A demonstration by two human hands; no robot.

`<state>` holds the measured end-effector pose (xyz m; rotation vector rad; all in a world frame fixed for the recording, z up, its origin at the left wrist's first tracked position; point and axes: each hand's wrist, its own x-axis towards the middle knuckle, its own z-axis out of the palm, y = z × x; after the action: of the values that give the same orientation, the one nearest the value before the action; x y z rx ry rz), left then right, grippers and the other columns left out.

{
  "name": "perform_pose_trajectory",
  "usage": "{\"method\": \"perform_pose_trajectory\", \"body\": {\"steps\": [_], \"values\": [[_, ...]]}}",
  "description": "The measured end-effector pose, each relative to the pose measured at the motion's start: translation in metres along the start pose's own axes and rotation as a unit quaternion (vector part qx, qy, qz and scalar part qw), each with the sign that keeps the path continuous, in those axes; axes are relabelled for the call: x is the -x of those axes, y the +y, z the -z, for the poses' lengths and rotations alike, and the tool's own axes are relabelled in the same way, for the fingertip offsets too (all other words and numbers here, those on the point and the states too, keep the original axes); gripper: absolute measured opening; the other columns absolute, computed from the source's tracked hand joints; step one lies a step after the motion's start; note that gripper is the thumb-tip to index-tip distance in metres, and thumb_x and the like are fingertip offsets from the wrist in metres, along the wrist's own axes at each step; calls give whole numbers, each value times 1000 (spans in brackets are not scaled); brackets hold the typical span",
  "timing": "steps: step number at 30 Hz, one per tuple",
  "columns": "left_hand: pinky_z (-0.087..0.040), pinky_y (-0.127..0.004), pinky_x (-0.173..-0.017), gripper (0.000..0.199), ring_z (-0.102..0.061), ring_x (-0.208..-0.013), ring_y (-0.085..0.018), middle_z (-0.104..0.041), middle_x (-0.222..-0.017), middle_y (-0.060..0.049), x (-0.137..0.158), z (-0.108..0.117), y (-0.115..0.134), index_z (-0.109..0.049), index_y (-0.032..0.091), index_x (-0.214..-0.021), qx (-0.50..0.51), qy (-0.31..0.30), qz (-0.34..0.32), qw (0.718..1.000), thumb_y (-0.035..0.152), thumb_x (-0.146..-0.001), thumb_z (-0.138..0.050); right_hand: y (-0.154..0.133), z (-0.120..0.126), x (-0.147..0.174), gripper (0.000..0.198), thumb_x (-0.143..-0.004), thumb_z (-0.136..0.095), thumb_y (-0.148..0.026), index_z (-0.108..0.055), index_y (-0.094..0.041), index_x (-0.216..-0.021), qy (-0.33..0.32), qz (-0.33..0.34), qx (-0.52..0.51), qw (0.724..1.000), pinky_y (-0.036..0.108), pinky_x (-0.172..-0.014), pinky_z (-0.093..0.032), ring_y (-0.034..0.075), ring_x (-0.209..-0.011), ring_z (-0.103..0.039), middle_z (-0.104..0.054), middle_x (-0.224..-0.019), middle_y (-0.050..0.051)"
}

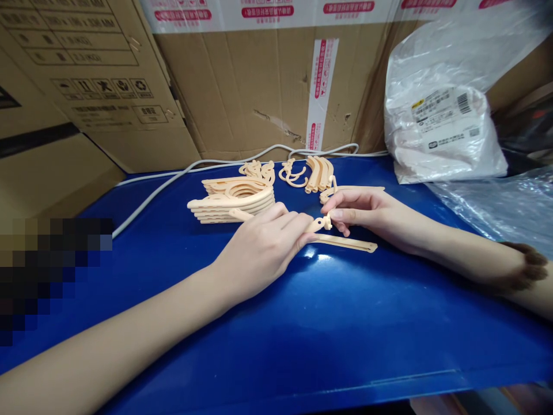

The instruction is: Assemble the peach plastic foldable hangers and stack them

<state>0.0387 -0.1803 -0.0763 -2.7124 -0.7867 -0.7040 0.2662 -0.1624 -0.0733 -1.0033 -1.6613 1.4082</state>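
Note:
My left hand [268, 245] is closed around a beige plastic hanger arm [317, 225], whose other end pokes out on the left. With its fingertips, my right hand [365, 210] pinches a small beige hanger joint piece [328, 222] against the arm's holed end. My right fingers partly hide how the two fit together. Just below, another hanger arm [345, 242] lies on the blue tabletop [345, 323]. A further arm [363, 189] lies behind my right hand. Left of my hands sits a stack of folded hanger pieces [233, 202].
Loose hanger hooks [294, 173] and several curved arms [319, 173] lie at the back. A white cable [155, 202] runs along the rear. Cardboard boxes [259, 86] stand behind, and a plastic bag [444, 127] with a label is at the back right.

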Motion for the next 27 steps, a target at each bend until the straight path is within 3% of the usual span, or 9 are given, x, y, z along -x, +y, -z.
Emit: {"method": "perform_pose_trajectory", "body": {"steps": [11, 27], "values": [[-43, -29, -70, 31, -51, -74, -18, -64, -79, -4, 1, 0, -1, -63, 11, -96, -51, 30, -49, 997, 26, -103, -37, -1, -1, 1, 15, -76, -76, -32, -73, -20, -84, 0, -10, 5, 1000, 26, -63, -44, 9, -58, -55, -65, -69, -3], [-44, -29, -69, 32, -52, -71, -18, -64, -76, -4, 2, -4, -2, -64, 10, -94, -47, 29, -41, 998, 28, -102, -39, 0, 0, -2, 15, -78, -74, -34, -72, -20, -81, -13, -22, 10, 1000, 25, -60, -42, 8, -60, -52, -65, -77, -2]]}}
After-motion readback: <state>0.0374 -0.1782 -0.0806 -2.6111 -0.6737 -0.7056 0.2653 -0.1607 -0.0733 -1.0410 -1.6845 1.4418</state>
